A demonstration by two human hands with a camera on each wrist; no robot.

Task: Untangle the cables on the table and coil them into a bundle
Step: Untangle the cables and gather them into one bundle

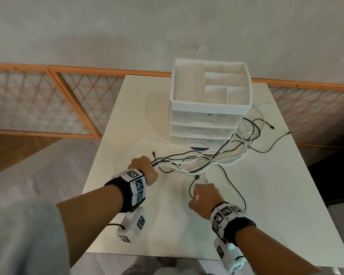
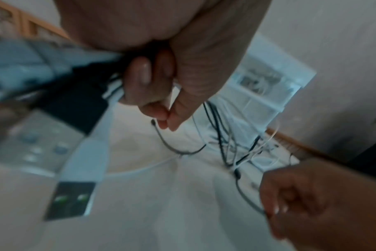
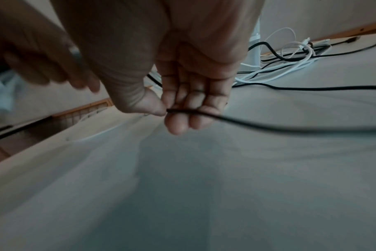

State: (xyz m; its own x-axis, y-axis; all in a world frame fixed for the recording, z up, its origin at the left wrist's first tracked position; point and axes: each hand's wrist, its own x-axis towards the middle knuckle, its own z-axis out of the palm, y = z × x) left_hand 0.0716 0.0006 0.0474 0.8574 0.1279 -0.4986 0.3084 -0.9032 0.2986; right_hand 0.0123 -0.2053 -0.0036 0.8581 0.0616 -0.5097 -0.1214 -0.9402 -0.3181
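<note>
Cables point(image 1: 197, 157) | left hand point(image 1: 144, 168) grip clenched round bunch | right hand point(image 1: 204, 197) pinches black cable point(image 3: 268, 126)

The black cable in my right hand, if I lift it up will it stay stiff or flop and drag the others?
Probably floppy: the black cable sags away from the right hand pinching it. It looks light, lying in loose curves on the table. It may tug the cable tangle, since its far run leads toward it.

smooth white table point(image 1: 266, 195), translucent plastic drawers point(image 1: 205, 118)
</note>
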